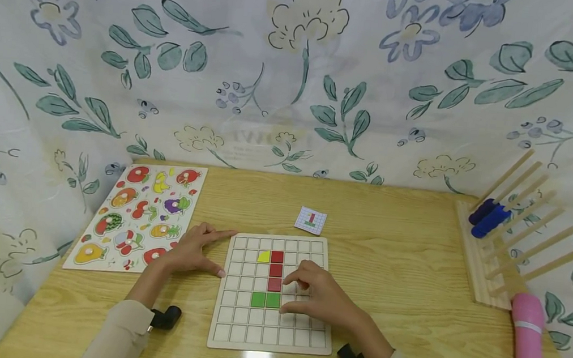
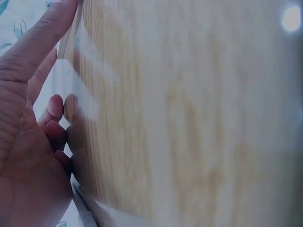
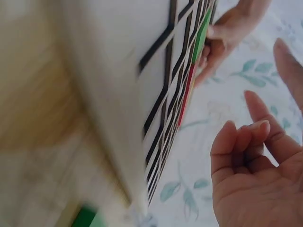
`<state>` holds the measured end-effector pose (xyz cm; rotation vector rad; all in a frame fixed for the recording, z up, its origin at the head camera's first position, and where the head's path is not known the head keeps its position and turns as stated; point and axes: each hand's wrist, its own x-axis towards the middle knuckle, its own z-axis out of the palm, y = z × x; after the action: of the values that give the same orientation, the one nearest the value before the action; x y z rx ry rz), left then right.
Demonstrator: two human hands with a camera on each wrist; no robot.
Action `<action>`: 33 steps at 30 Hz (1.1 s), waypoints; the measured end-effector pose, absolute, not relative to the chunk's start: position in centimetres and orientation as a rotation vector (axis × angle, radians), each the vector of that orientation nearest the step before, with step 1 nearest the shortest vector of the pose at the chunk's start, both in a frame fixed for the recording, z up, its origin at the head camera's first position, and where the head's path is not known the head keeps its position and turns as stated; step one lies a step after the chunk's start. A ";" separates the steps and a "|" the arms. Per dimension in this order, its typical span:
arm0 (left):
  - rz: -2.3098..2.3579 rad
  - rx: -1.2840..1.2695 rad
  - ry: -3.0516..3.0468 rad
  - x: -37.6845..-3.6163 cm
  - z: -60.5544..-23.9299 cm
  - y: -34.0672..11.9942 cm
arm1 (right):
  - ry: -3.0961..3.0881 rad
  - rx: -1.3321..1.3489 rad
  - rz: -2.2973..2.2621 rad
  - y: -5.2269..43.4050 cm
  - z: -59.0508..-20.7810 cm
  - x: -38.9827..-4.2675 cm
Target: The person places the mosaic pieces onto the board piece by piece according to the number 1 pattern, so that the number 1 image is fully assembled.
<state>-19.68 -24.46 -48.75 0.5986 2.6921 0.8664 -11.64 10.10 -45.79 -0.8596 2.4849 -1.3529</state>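
Observation:
A white square grid board [image 1: 244, 333] lies on the table, with a yellow tile [image 1: 264, 256], three red tiles [image 1: 275, 270] in a column and two green tiles [image 1: 258, 299] below. My left hand [image 1: 190, 253] is at the board's left edge, index finger and thumb spread along it; its palm and fingers [image 2: 28, 137] show in the left wrist view. Over the board's right part hovers my right hand [image 1: 324, 296], thumb and index finger apart beside the lower red and green tiles. The right wrist view shows nothing between the fingers of that hand [image 3: 258, 184].
Behind the board lies a small pattern card [image 1: 310, 220]. A fruit puzzle board [image 1: 129, 219] is at the left. To the right stand a wooden peg rack [image 1: 469, 257] with blue pieces [image 1: 490, 219] and a pink cylindrical object [image 1: 527, 348]. A floral cloth [image 1: 281, 121] hangs behind.

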 end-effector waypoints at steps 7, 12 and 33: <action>0.876 0.587 2.694 -19.7 -48.9 -24.5 | 2.489 -0.752 -1.400 13.4 -46.0 -11.3; 0.888 0.582 2.688 -19.7 -48.9 -24.5 | 2.504 -0.755 -1.446 15.4 -46.4 -10.7; 0.859 0.592 2.687 -19.7 -48.7 -24.4 | 2.483 -0.712 -1.563 19.9 -47.9 -9.5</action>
<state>-19.75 -24.40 -48.65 0.5917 2.6871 0.8585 -9.52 19.88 -47.93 -0.7123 2.4833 -1.5632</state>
